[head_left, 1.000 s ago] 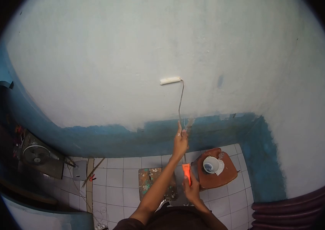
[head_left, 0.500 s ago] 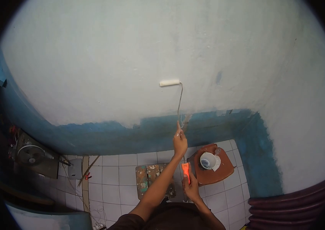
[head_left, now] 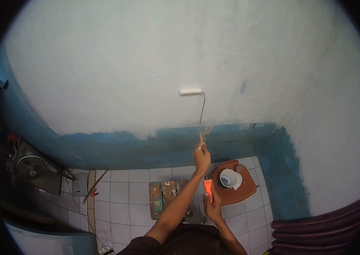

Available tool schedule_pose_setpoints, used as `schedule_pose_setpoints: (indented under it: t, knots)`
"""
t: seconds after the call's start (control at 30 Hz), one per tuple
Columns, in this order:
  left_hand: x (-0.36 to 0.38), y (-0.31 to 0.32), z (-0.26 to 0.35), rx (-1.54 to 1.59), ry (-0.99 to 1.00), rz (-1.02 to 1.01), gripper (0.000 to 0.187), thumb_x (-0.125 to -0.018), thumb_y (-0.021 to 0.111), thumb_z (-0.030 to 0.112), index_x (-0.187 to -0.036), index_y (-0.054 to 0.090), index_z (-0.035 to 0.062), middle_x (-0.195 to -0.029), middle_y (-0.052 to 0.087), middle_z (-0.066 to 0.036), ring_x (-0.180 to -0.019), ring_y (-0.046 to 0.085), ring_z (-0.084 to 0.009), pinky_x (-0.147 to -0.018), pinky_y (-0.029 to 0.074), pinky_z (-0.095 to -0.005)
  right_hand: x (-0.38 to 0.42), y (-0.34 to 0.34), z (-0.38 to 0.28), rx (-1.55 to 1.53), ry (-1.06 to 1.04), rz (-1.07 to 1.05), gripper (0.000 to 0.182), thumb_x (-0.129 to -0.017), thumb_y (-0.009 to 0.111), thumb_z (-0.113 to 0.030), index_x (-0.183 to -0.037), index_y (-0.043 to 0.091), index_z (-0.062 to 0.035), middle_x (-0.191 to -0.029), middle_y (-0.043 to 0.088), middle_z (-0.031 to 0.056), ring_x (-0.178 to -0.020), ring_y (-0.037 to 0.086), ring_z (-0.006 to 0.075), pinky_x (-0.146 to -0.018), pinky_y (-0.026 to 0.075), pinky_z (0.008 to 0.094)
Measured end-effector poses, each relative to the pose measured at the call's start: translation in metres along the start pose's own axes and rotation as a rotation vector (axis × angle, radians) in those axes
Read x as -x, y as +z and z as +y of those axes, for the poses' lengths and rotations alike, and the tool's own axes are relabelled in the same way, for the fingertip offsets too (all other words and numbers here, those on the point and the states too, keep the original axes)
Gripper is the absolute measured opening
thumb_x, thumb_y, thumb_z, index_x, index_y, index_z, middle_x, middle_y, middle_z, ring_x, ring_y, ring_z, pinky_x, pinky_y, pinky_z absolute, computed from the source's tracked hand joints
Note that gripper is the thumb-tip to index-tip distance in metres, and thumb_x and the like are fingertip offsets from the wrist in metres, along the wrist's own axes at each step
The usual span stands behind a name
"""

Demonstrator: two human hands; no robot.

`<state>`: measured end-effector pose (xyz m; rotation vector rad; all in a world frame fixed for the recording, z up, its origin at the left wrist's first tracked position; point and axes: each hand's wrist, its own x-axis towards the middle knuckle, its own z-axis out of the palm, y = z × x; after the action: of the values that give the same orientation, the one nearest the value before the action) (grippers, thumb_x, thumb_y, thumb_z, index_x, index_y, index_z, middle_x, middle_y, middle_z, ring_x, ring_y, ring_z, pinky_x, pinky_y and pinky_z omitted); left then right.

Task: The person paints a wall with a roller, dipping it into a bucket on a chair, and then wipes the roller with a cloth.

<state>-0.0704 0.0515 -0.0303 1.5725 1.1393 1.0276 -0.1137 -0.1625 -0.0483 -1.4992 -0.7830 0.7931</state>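
A paint roller with a white sleeve (head_left: pixel 191 92) lies against the upper, whitish part of the wall (head_left: pixel 146 63). From it a thin bent metal rod runs down toward me. My left hand (head_left: pixel 201 156) is closed round this rod partway along, its index finger pointing up it, with white specks on the fingers. Lower down, my right hand (head_left: pixel 213 206) grips the roller's orange handle (head_left: pixel 208 190). Below the whitish area the wall is blue (head_left: pixel 116 151), with a ragged border between the two.
A brown chair (head_left: pixel 243 193) to the right bears a white paint bucket (head_left: pixel 228 178). A paint-splattered wooden stool (head_left: pixel 156 202) stands on the white tiles. At left are a fan (head_left: pixel 31 166) and loose cables. A dark red curtain (head_left: pixel 320 233) hangs lower right.
In view, the roller and both my hands sit slightly further right, and the surroundings have shifted a little with the camera. Both hands keep their hold on the paint roller.
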Motion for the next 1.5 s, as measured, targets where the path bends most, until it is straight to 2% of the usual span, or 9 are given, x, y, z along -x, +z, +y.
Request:
schedule_pose_setpoints:
  t: [0.07, 0.17, 0.43, 0.53, 0.63, 0.9, 1.07, 1.23, 1.5]
  knots:
    - [-0.004, -0.009, 0.028, 0.003, 0.033, 0.004, 0.055, -0.102, 0.045, 0.006, -0.156, 0.036, 0.0115, -0.091, 0.069, -0.024, -0.070, 0.064, -0.0218, -0.067, 0.049, -0.0346, -0.007, 0.001, -0.004, 0.047, -0.085, 0.016, 0.060, -0.107, 0.051, -0.019, -0.160, 0.026, -0.0057, -0.072, 0.045, -0.0036, -0.063, 0.041, 0.0042, -0.057, 0.037, 0.0216]
    - [-0.020, -0.006, 0.039, 0.089, 0.157, 0.048, 0.052, -0.105, 0.044, 0.009, -0.156, 0.037, 0.0125, -0.064, 0.040, -0.005, -0.058, 0.038, -0.0119, -0.055, 0.036, -0.0296, -0.025, 0.004, -0.017, 0.093, -0.156, 0.031, 0.060, -0.106, 0.050, -0.017, -0.160, 0.025, -0.0060, -0.072, 0.045, -0.0034, -0.063, 0.041, 0.0043, -0.057, 0.038, 0.0223]
    - [-0.031, 0.011, 0.005, -0.048, 0.317, 0.068, 0.068, -0.096, 0.043, -0.005, -0.160, 0.021, 0.0046, -0.073, 0.063, -0.022, -0.060, 0.064, -0.0248, -0.058, 0.045, -0.0289, -0.044, 0.003, 0.012, 0.115, -0.149, 0.002, 0.060, -0.107, 0.048, -0.018, -0.161, 0.023, -0.0065, -0.073, 0.047, -0.0019, -0.064, 0.043, 0.0050, -0.058, 0.039, 0.0236]
    - [-0.020, 0.003, 0.007, -0.157, 0.140, -0.057, 0.067, -0.096, 0.043, -0.005, -0.159, 0.022, 0.0033, -0.079, 0.066, -0.026, -0.066, 0.069, -0.0322, -0.059, 0.047, -0.0295, -0.025, 0.001, 0.031, 0.100, -0.068, -0.006, 0.061, -0.107, 0.048, -0.019, -0.161, 0.022, -0.0063, -0.074, 0.048, -0.0011, -0.064, 0.044, 0.0054, -0.058, 0.040, 0.0239]
    - [-0.013, 0.019, -0.043, -0.092, 0.254, 0.045, 0.075, -0.089, 0.048, -0.007, -0.159, 0.021, 0.0019, -0.072, 0.063, -0.028, -0.068, 0.068, -0.0426, -0.059, 0.050, -0.0387, -0.026, 0.003, 0.072, 0.061, -0.076, -0.027, 0.060, -0.110, 0.045, -0.026, -0.162, 0.020, -0.0130, -0.063, 0.042, -0.0062, -0.045, 0.038, 0.0028, -0.039, 0.032, 0.0210]
    - [-0.003, 0.029, -0.094, -0.192, -0.039, -0.063, 0.068, -0.089, 0.047, -0.005, -0.155, 0.031, -0.0038, -0.081, 0.066, -0.030, -0.073, 0.069, -0.0422, -0.068, 0.053, -0.0383, -0.008, 0.000, 0.038, -0.140, 0.325, -0.083, 0.059, -0.108, 0.051, -0.034, -0.160, 0.028, -0.0187, -0.065, 0.042, -0.0043, -0.046, 0.039, 0.0050, -0.038, 0.033, 0.0224]
    - [-0.005, 0.034, -0.070, -0.103, 0.024, 0.062, 0.066, -0.089, 0.047, -0.003, -0.154, 0.032, -0.0042, -0.077, 0.064, -0.025, -0.074, 0.069, -0.0350, -0.074, 0.053, -0.0384, -0.008, -0.013, -0.006, -0.150, 0.307, -0.071, 0.057, -0.108, 0.050, -0.032, -0.160, 0.031, -0.0181, -0.064, 0.041, -0.0055, -0.047, 0.037, 0.0040, -0.039, 0.033, 0.0220]
    - [-0.004, 0.005, 0.040, 0.000, -0.253, -0.109, 0.052, -0.100, 0.042, 0.007, -0.152, 0.039, -0.0022, -0.104, 0.069, -0.030, -0.092, 0.071, -0.0375, -0.079, 0.053, -0.0409, -0.009, -0.032, -0.091, -0.288, 0.389, -0.116, 0.058, -0.108, 0.050, -0.026, -0.161, 0.028, -0.0178, -0.069, 0.044, -0.0031, -0.046, 0.037, 0.0034, -0.037, 0.032, 0.0205]
    - [-0.015, 0.028, -0.015, -0.041, -0.135, 0.016, 0.056, -0.096, 0.043, 0.002, -0.151, 0.041, -0.0019, -0.091, 0.068, -0.026, -0.081, 0.069, -0.0298, -0.077, 0.052, -0.0394, -0.012, -0.025, -0.071, -0.256, 0.383, -0.136, 0.062, -0.108, 0.050, -0.021, -0.163, 0.021, -0.0234, -0.072, 0.044, -0.0015, -0.046, 0.037, 0.0043, -0.038, 0.034, 0.0216]
